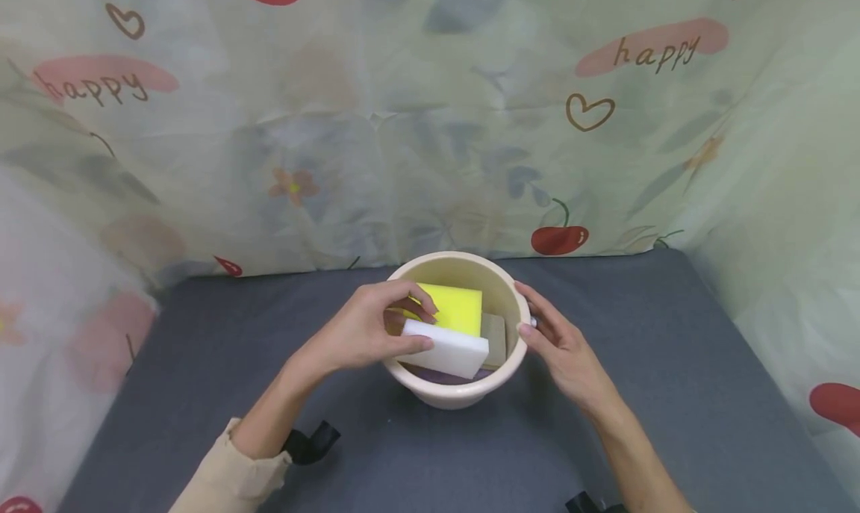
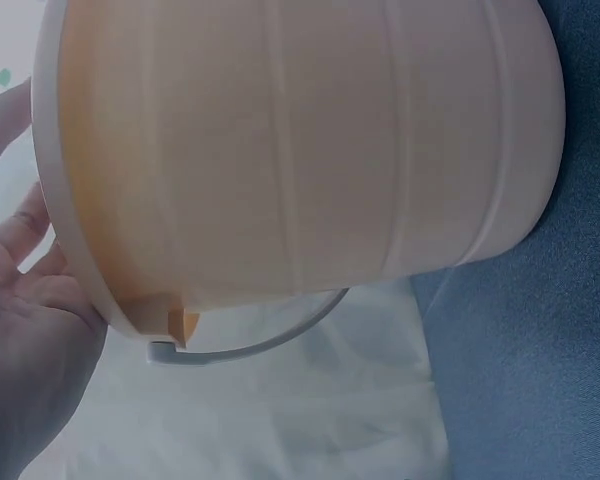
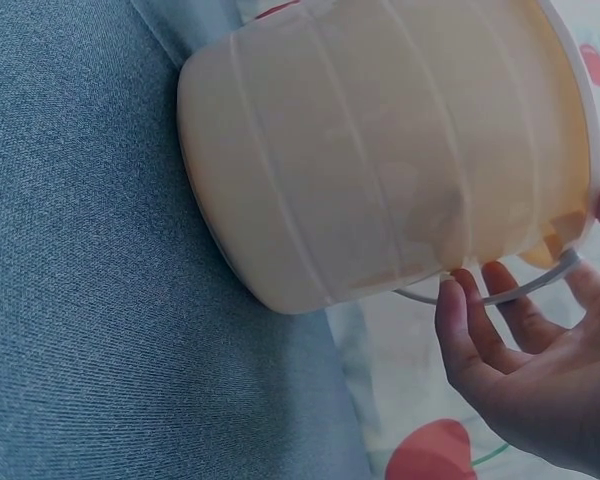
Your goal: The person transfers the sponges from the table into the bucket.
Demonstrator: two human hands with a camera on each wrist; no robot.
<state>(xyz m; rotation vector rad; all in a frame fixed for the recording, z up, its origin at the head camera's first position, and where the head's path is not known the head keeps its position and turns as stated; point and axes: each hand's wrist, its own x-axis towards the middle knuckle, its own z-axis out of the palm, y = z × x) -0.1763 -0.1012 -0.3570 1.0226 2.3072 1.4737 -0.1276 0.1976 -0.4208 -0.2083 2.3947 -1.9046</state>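
Note:
A cream bucket (image 1: pixel 449 402) stands on the table with sponges and blocks inside. My left hand (image 1: pixel 366 326) reaches over the near-left rim and pinches a white sponge (image 1: pixel 452 352), thumb on its near side and fingers curled behind. Just beyond lies a yellow sponge (image 1: pixel 457 308), close to those fingertips. A grey-beige block (image 1: pixel 494 340) sits at the right inside the bucket, with something dark purple (image 1: pixel 440 376) underneath. On the right side, my right hand (image 1: pixel 561 352) holds the bucket by its rim, thumb at the edge and fingers along the outer wall.
A dark grey cloth (image 1: pixel 672 393) covers the table. Patterned curtains (image 1: pixel 430 162) hang behind and on both sides, close to the bucket's far edge. The bucket's thin grey handle (image 2: pixel 255 347) hangs down on the far side. Black straps (image 1: pixel 312 443) sit at both wrists.

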